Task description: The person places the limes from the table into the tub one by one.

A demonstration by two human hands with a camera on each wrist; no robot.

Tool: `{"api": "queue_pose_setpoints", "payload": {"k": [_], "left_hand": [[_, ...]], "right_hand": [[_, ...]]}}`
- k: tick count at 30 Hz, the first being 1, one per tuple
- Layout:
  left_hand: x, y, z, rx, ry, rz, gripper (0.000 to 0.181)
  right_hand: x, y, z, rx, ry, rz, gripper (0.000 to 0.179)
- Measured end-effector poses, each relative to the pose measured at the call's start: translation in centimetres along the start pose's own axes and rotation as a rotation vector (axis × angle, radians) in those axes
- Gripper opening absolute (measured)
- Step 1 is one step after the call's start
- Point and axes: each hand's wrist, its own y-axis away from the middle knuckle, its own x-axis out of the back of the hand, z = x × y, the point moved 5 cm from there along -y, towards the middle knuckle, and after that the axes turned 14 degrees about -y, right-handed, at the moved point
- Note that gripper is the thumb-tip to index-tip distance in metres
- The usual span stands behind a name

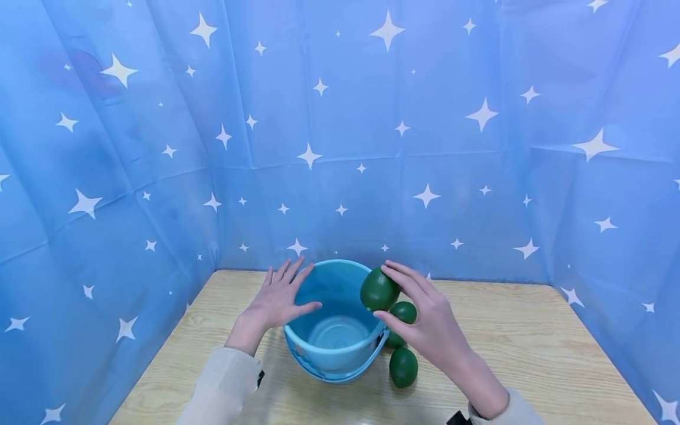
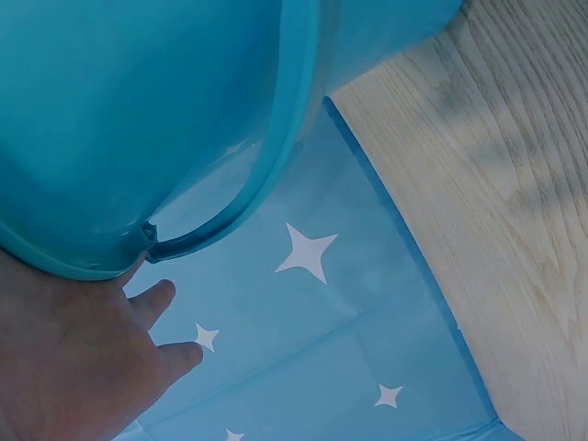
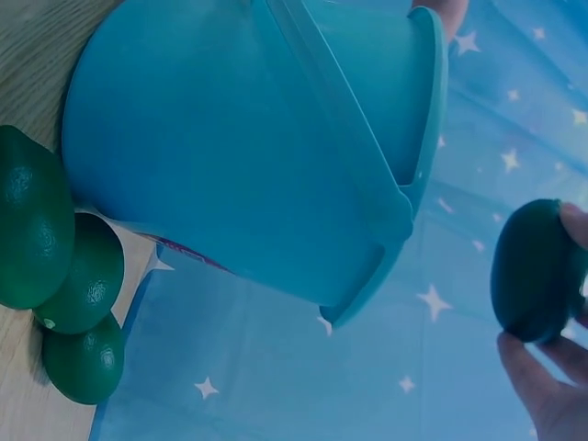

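Observation:
A light blue plastic bucket (image 1: 340, 354) stands upright on the table, its handle lowered along the near side. Over its right rim, my right hand (image 1: 432, 321) pinches a dark green oval fruit (image 1: 379, 289), avocado-like, between thumb and fingertips. The same fruit (image 3: 533, 271) appears beyond the bucket's mouth in the right wrist view. Several more such fruits (image 1: 403, 368) lie against the bucket's right side, partly hidden by the right hand. My left hand (image 1: 273, 304) is spread at the left rim, fingers straight; whether it touches the rim I cannot tell.
The pale wooden table (image 1: 531, 354) extends to both sides of the bucket. A blue cloth with white stars (image 1: 425, 141) hangs along the back and both sides, meeting the table's edges.

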Motion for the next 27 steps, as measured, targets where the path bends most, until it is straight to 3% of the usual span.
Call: {"api": "queue_pose_setpoints", "payload": {"k": [27], "left_hand": [[0.1, 0.1, 0.1, -0.003, 0.016, 0.003, 0.089]], "right_hand": [[-1.3, -1.1, 1.2, -0.049, 0.025, -0.055, 0.072]]}}
